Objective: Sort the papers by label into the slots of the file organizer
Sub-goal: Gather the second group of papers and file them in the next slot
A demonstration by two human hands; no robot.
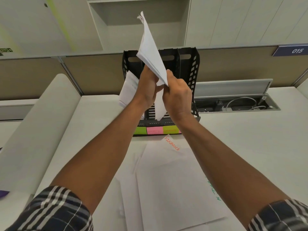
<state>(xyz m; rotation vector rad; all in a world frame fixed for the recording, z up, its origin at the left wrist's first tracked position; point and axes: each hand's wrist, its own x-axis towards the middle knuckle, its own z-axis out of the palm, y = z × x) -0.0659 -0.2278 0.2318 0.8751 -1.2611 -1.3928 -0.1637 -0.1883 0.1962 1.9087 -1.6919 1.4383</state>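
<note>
Nearest the person, below the raised hands, loose papers (175, 184) lie spread on the white desk (250, 139), one corner marked FINANCE in red and another sheet carrying green writing (too skewed to read). Plaid sleeves (55, 212) frame the bare forearms. Higher up, the left hand (147, 87) and right hand (179, 95) sit close together, both clamped on the lower end of a bundle of sheets (150, 50) that stands upright and tilts away, its bottom edge dipping into a middle slot. Behind the grip stands the black file organizer (190, 72), with green, pink and yellow sticky labels (155, 130) along its front edge. Left of the grip, more paper (129, 89) leans in the end slot.
</note>
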